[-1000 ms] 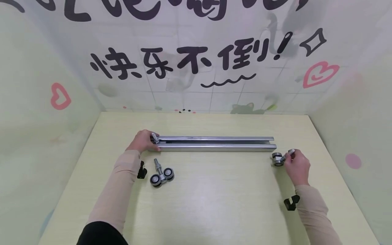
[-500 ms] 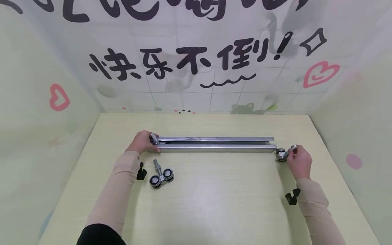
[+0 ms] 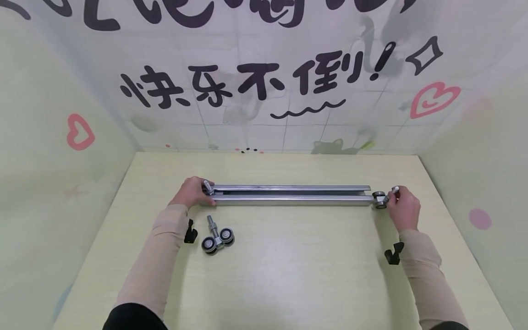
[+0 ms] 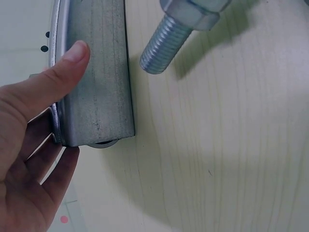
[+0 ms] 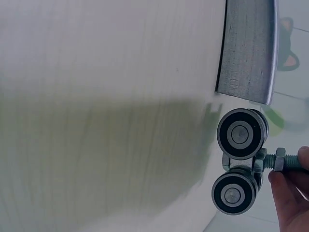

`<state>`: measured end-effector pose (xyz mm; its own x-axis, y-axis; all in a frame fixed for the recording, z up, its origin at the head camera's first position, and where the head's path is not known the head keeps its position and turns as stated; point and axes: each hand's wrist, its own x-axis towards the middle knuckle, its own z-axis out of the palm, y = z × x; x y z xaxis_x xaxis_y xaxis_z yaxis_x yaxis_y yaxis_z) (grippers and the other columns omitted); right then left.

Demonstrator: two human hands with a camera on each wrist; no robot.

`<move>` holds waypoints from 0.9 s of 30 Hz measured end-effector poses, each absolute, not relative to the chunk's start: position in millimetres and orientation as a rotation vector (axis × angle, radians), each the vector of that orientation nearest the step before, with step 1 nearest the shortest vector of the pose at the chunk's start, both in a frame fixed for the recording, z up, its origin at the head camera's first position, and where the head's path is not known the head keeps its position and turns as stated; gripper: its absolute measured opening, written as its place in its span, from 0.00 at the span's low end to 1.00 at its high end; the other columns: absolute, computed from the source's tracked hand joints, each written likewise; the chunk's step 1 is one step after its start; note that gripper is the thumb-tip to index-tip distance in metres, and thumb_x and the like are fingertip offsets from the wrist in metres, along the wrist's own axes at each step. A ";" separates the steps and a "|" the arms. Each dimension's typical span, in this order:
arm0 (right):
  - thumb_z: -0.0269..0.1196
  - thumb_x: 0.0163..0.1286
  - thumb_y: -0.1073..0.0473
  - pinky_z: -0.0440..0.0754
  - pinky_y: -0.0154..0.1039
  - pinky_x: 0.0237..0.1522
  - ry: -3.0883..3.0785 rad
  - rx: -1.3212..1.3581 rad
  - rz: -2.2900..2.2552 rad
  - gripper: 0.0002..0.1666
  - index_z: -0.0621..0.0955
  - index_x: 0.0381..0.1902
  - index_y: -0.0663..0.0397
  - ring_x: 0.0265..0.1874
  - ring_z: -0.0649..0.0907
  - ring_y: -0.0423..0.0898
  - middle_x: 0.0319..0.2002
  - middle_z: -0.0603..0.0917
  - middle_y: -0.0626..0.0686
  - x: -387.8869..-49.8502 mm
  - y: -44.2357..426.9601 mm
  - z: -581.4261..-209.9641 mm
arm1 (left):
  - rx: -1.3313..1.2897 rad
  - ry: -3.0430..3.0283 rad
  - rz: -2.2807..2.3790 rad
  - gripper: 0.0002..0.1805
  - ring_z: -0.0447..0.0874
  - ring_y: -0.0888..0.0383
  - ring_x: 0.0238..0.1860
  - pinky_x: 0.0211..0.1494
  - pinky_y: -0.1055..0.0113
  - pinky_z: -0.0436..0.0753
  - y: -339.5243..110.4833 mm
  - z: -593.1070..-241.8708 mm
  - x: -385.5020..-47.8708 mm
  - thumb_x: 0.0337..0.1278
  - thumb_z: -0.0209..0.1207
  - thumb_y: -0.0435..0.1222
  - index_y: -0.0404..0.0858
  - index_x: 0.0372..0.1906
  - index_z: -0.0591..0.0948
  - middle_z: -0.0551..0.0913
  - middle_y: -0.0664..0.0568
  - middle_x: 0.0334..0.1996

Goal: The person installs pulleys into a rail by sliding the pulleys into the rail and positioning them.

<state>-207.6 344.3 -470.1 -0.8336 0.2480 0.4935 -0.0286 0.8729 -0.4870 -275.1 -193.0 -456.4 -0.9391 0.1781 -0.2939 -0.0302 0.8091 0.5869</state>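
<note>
A slotted metal rail (image 3: 288,200) lies lengthwise across the back of the table. Its left end is gripped by the left hand (image 3: 192,191), the thumb (image 4: 72,63) lying along the side and other fingers round the far side. A bolt (image 3: 208,187) pokes up from the slot there. At the rail's right end, the right hand (image 3: 405,208) pinches the threaded bolt (image 5: 289,162) of a wheeled roller (image 3: 379,200). In the right wrist view its black-rimmed wheels (image 5: 240,134) sit just off the rail end (image 5: 246,89); contact cannot be told.
Another roller with a bolt (image 3: 217,239) lies on the table (image 3: 280,275), below the rail's left end. A printed backdrop (image 3: 255,133) with writing stands behind the table, and side panels (image 3: 53,192) rise at left and right.
The right hand has moved the roller away from the viewer, from below the rail's right end to level with it. The left hand keeps its grip, nearly still.
</note>
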 end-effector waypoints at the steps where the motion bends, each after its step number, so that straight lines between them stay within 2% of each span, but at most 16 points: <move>1: 0.56 0.57 0.73 0.76 0.56 0.30 -2.482 -0.157 0.659 0.06 0.75 0.31 0.76 0.26 0.79 0.65 0.27 0.79 0.72 -208.9 344.3 -470.0 | 0.109 2.657 0.874 0.38 0.77 0.48 0.42 0.51 0.55 0.75 -193.3 -456.4 -275.0 0.28 0.73 0.35 0.30 0.54 0.74 0.79 0.36 0.46; 13: 0.56 0.59 0.72 0.77 0.56 0.32 -2.559 -0.174 0.681 0.08 0.75 0.34 0.76 0.28 0.79 0.65 0.29 0.79 0.72 -219.5 340.7 -468.3 | 0.102 2.659 0.868 0.37 0.77 0.48 0.42 0.52 0.55 0.75 -193.3 -456.1 -273.2 0.28 0.73 0.35 0.30 0.54 0.75 0.79 0.36 0.46; 27: 0.56 0.59 0.70 0.75 0.56 0.29 -2.641 -0.191 0.676 0.08 0.74 0.33 0.75 0.25 0.78 0.65 0.27 0.79 0.71 -225.9 335.4 -468.5 | 0.121 2.660 0.882 0.37 0.77 0.47 0.43 0.52 0.55 0.75 -190.7 -452.6 -271.4 0.29 0.73 0.34 0.28 0.54 0.74 0.79 0.35 0.46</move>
<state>-225.9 335.4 -468.5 -0.9085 0.2278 0.3505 0.0313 0.8732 -0.4863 -271.4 -190.7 -452.6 -0.9403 0.1831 -0.2868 -0.0245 0.8043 0.5938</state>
